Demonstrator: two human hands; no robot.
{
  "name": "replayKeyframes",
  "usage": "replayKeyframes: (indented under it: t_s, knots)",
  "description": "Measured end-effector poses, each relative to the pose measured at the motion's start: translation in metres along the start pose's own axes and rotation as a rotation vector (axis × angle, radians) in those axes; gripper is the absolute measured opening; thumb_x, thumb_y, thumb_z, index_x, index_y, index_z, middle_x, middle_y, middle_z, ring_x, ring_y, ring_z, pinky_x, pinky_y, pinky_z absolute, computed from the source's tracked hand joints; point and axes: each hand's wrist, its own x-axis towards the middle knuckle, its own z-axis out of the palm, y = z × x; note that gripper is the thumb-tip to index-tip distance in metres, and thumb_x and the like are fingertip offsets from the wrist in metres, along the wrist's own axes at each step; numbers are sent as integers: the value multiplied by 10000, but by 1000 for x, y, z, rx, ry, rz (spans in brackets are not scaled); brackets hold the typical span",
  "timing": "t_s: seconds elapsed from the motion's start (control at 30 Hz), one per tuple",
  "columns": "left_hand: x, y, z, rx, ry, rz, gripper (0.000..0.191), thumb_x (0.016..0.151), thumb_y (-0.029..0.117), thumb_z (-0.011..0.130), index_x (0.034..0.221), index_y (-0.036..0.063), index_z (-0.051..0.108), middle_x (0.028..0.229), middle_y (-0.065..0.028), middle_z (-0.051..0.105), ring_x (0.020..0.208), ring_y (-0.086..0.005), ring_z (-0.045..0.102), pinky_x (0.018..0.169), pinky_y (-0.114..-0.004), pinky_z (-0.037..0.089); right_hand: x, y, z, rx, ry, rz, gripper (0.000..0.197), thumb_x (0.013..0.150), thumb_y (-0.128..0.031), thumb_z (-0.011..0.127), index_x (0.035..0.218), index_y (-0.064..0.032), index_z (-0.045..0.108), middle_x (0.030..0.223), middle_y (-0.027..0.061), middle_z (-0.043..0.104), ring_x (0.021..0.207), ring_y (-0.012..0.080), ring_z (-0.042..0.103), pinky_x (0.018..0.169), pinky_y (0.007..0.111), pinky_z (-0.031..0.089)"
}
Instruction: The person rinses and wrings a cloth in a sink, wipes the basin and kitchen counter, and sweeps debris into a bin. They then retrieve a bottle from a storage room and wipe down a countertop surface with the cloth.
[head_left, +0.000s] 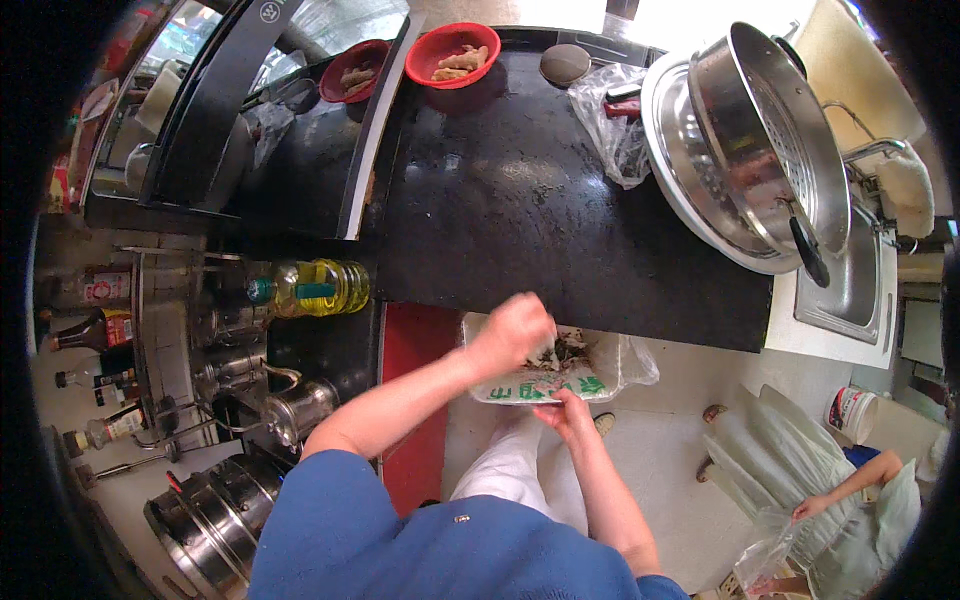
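Observation:
Just below the front edge of the black countertop (525, 247) is a pale container (616, 367), lined with a clear plastic bag (641, 364) that bears green printing. Dark and whitish scraps (566, 351) lie inside. My right hand (568, 415) grips the container's near rim, thumb on top. Over its left part, close to the counter edge, my left hand (519, 330) is curled and blurred by motion. Whether those fingers hold anything is hidden.
A red bowl (417, 60) with ginger-like roots (461, 64) stands at the back. Right are a crumpled plastic bag (611, 142), a steel steamer pot (750, 150) and a sink (844, 292). An oil bottle (322, 288) is left. A person (817, 487) holds a clear bag, lower right.

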Motion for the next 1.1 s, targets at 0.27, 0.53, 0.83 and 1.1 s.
replayKeyframes:
  t_s: [0.27,0.53,0.83,1.1]
  knots:
    - [15,-166,-161,652,334,-586,131,879,162,474,905,116,594,877,-155,543,812,-346,566,708,-458,466,5,12,7,-11,-12,21,243,807,-50,500,1029,46,475,965,174,583,804,296,619,632,415,584]
    - [-12,-1,-8,368,66,-330,44,772,64,558,815,69,565,815,-128,508,753,-303,551,630,-427,460,7,4,-4,-48,72,22,250,818,-94,502,1046,6,496,909,158,609,780,267,619,643,390,569]
    - [-69,-42,-92,494,505,-785,67,850,34,509,904,16,545,932,-140,470,818,-316,542,714,-420,464,-10,3,13,-110,41,-11,329,872,-233,550,1093,10,530,985,187,625,828,286,650,636,360,572]
    - [41,8,12,117,133,-280,138,747,2,596,862,59,547,842,-138,491,804,-325,552,679,-398,470,-13,7,3,116,58,-167,275,806,3,421,1068,88,435,1000,255,554,798,400,628,594,416,601]
